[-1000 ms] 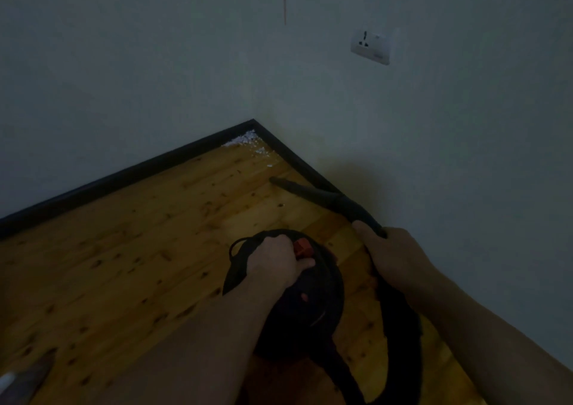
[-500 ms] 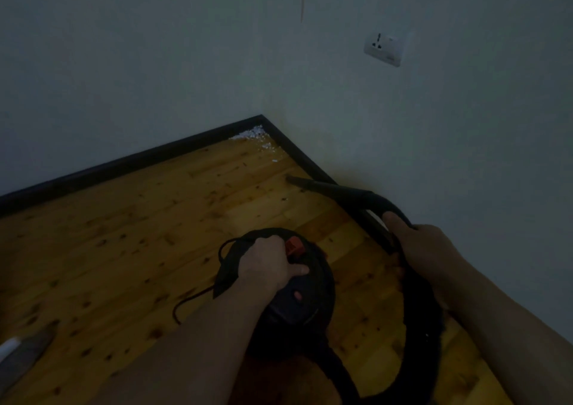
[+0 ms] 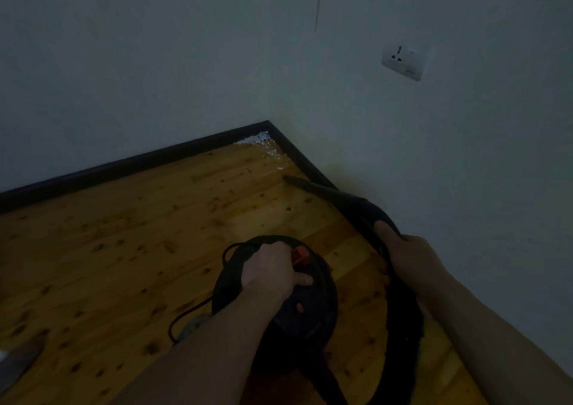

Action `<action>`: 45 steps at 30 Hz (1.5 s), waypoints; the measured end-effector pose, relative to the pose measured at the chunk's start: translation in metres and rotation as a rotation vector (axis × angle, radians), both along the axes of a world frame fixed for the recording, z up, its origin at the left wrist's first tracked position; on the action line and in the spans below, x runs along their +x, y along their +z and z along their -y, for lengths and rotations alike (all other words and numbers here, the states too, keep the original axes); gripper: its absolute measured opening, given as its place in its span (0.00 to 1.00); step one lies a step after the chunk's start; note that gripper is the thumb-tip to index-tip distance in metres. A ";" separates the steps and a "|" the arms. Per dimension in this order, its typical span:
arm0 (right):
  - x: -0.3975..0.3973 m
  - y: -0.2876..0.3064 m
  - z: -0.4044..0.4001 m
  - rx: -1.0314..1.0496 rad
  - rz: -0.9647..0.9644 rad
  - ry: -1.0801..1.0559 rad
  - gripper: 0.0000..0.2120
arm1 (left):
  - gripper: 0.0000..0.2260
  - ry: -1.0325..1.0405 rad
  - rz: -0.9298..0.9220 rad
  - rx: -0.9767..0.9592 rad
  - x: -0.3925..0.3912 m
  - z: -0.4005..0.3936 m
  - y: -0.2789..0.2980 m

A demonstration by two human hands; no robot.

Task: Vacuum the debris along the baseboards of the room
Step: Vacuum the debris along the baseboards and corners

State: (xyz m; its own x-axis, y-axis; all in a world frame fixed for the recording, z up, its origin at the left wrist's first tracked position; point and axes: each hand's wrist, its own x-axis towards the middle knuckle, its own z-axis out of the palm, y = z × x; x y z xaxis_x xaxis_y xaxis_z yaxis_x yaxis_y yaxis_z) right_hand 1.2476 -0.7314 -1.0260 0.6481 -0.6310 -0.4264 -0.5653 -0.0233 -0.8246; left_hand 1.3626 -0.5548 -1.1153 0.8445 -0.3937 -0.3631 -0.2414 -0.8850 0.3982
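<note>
- Over the last second I've kept my left hand [image 3: 269,269] curled around the vacuum [image 3: 297,299] handle, my right hand [image 3: 409,257] around the nozzle [image 3: 338,198].
- The nozzle tip has crept along the right baseboard [image 3: 305,164] toward the corner.
- White debris [image 3: 259,140] lies in that corner, near the tip but untouched; I judge a further push is needed.

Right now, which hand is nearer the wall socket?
Right. The right hand grips the nozzle by the wall below the socket; the left hand holds the vacuum farther out on the floor.
</note>
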 end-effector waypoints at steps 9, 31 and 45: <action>0.050 -0.019 0.004 -0.012 0.012 0.028 0.25 | 0.23 -0.005 -0.013 -0.028 0.047 0.007 0.000; 0.175 -0.051 0.018 0.029 0.049 0.038 0.23 | 0.22 0.012 0.015 -0.052 0.159 0.021 -0.003; 0.244 -0.073 -0.010 0.166 0.066 0.077 0.23 | 0.25 0.068 0.045 -0.063 0.213 -0.011 -0.007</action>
